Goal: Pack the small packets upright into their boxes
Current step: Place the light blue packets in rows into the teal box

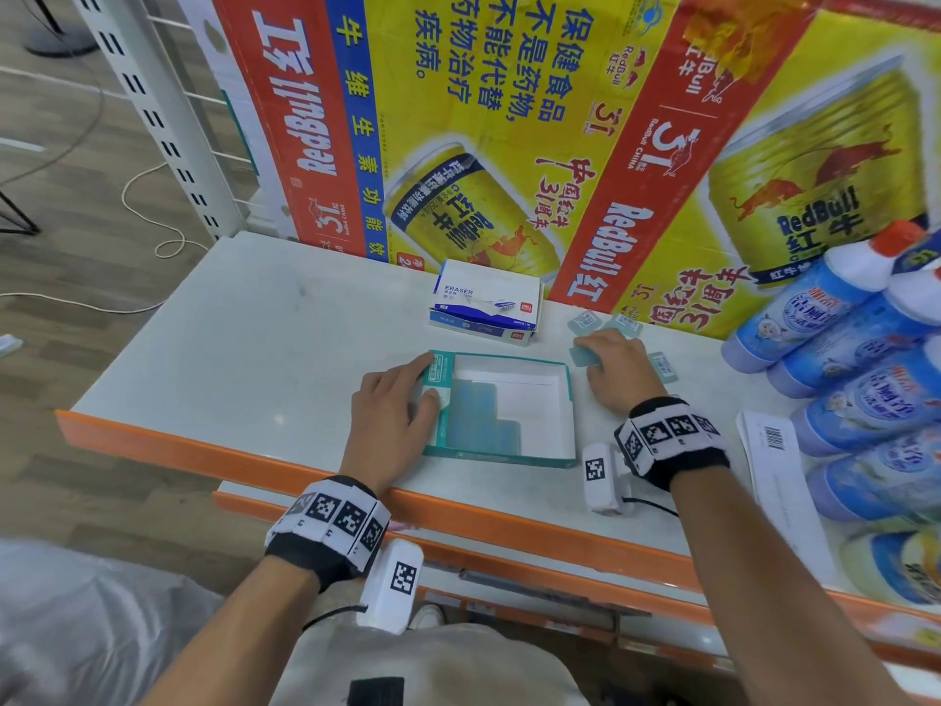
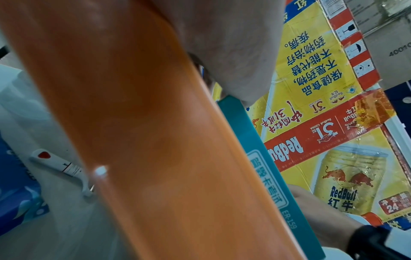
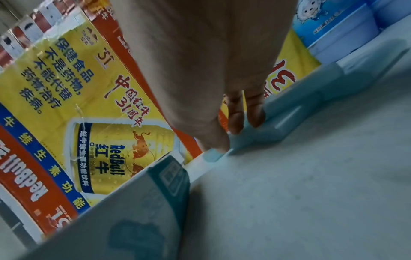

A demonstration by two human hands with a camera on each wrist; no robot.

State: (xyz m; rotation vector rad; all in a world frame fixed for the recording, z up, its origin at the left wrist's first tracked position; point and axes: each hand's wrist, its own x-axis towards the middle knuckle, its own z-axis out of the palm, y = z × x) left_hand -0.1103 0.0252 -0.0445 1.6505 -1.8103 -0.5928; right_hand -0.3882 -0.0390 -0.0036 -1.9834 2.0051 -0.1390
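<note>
One white shelf board (image 1: pixel 214 338) with orange front lip, wood-look floor at left, Red Bull cartons (image 1: pixel 509 119) behind. I see teal open box (image 1: pixel 509 458) mid-shelf, pale blue packets (image 1: pixel 478 415) lined along its left half, right half bare white. My left hand (image 1: pixel 394 415) grips box's left wall, thumb over rim. My right hand (image 1: pixel 618 369) pinches one loose packet (image 1: pixel 583 356) on shelf just right of box; more packets scattered beside. Eraser box (image 1: pixel 486 303) behind, blue bottles (image 1: pixel 865 349) piled right.
</note>
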